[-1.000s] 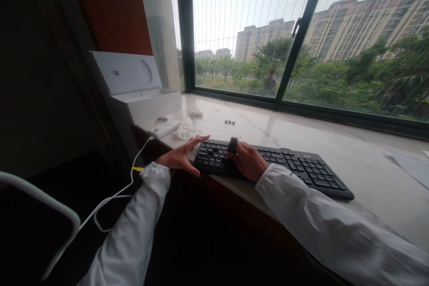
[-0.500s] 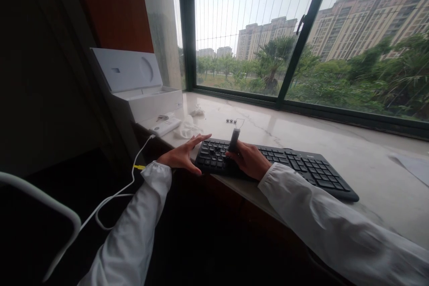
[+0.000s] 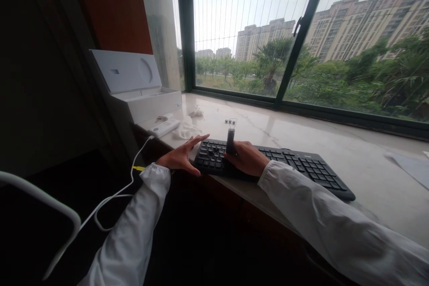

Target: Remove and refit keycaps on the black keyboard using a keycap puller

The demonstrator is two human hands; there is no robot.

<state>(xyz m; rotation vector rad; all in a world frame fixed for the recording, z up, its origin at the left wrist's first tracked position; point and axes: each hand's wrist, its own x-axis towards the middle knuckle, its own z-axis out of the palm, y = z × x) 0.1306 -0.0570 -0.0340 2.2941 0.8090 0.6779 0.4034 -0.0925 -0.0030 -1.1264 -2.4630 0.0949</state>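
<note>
A black keyboard [image 3: 301,166] lies along the front edge of the pale sill, with gaps among the keys at its left part. My right hand [image 3: 248,157] grips the black handle of a keycap puller [image 3: 230,139] over those keys. The puller's thin wire loops point up and away from me. At the keyboard's left end, my left hand [image 3: 180,157] is open, thumb and fingers spread around the corner. Small dark keycaps [image 3: 229,121] lie in a row on the sill beyond the puller. My right hand hides some keys.
Crumpled white tissue or plastic [image 3: 187,128] lies behind my left hand. Beside it is a white power bank [image 3: 164,128] with a white cable [image 3: 136,165]. An open white box [image 3: 154,103] stands farther back. A paper sheet [image 3: 410,167] lies at right, below the window.
The keycap puller in my right hand has shifted slightly left and stands more upright. My left hand keeps its spread pose; the whole view has moved a little.
</note>
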